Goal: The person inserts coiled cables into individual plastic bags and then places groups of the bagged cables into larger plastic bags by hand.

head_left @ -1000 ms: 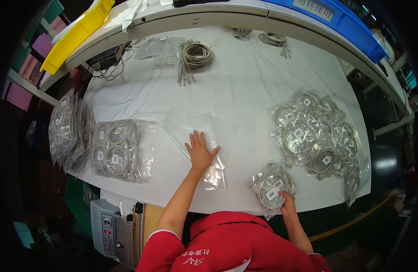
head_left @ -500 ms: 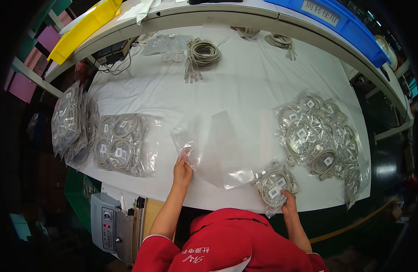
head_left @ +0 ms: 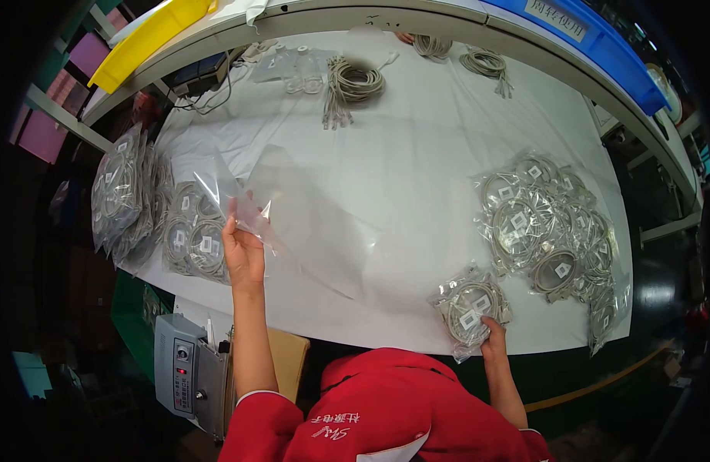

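Note:
My left hand point(head_left: 246, 245) is closed on a large clear plastic bag point(head_left: 316, 223), which is lifted off the cloth and spreads out to the right. Part of the bag overlaps my view of the bagged cables on the left. My right hand point(head_left: 492, 339) grips the lower right edge of a bagged cable coil point(head_left: 469, 304), thumb on top, near the table's front edge. Two white labels show through its plastic. Further right lies a heap of bagged cable coils point(head_left: 520, 223), apart from my right hand.
Bagged coils point(head_left: 205, 250) lie flat at left, beside a standing stack of bagged coils point(head_left: 120, 189). Loose grey cable bundles point(head_left: 355, 83) lie at the back. A sealing machine point(head_left: 182, 366) stands front left. A shelf beam point(head_left: 324, 17) crosses above, with yellow point(head_left: 147, 46) and blue bins point(head_left: 594, 46).
My left hand has moved left and up, drawing the clear bag with it towards the bagged coils on the left. My right hand still holds the bagged coil in nearly the same place.

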A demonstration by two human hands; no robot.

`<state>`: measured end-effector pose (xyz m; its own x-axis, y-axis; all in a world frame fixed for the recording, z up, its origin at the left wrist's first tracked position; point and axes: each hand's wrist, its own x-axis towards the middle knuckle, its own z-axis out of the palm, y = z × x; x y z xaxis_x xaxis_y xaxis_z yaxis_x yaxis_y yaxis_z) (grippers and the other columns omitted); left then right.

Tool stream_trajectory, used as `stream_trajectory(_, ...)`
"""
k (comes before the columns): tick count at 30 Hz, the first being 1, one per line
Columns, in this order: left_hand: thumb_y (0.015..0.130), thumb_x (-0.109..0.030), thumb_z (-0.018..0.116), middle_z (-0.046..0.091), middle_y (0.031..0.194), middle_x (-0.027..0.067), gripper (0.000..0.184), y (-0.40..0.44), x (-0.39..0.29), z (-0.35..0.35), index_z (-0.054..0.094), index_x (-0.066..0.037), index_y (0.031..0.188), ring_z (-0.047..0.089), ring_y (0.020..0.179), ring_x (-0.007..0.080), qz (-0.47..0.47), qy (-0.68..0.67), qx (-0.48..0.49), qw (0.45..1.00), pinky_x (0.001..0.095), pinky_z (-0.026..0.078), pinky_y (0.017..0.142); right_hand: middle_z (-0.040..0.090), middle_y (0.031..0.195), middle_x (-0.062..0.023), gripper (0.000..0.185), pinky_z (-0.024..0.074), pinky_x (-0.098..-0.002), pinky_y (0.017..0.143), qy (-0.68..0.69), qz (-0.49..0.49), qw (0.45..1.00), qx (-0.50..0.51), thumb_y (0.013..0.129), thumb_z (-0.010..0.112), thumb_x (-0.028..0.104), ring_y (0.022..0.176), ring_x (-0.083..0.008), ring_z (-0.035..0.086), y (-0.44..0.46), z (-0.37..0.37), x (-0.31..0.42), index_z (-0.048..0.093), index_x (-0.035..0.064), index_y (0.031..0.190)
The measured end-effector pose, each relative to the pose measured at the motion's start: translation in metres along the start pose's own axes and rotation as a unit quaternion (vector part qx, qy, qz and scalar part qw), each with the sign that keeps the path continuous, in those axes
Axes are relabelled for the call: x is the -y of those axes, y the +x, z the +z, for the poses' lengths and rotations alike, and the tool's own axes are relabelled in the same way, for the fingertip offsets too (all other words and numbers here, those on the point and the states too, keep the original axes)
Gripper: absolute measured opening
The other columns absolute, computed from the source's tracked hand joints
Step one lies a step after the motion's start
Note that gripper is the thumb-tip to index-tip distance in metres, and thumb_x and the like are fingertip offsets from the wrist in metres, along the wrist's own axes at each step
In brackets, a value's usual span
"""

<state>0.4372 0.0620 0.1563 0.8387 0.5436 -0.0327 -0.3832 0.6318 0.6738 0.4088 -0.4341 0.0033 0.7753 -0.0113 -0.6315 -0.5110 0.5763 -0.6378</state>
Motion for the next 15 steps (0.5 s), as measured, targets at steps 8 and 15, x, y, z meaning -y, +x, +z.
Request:
stream_trajectory(8,0.086,-0.013,0.046,0.053,0.071,0.0014,0.022,0.001,-0.011,0.100,0.061,-0.001,0.098,0.045,0.060,0.0105,0.243,0.492,-0.030,0.836,0.0259,0.038,0.057,0.054,0.107,-0.0095,0.051,0.0440,-0.0345,0.086,0.026,0.008,0.999,0.019,0.065,0.054,-0.006,0.098,-0.0230,0.053,0.003,0.002,0.000,0.046,0.0011,0.115)
stream_trajectory(15,0.086,-0.025,0.048,0.051,0.108,0.0174,0.036,0.048,0.136,0.137,0.045,-0.001,0.114,0.054,0.086,0.0315,0.211,0.536,0.178,0.798,0.0341,0.043,0.074,0.055,0.105,-0.0095,0.049,0.0444,-0.0347,0.086,0.012,0.005,1.000,-0.004,0.064,0.055,-0.007,0.097,-0.0234,0.054,0.001,-0.001,-0.004,0.048,0.0015,0.112)
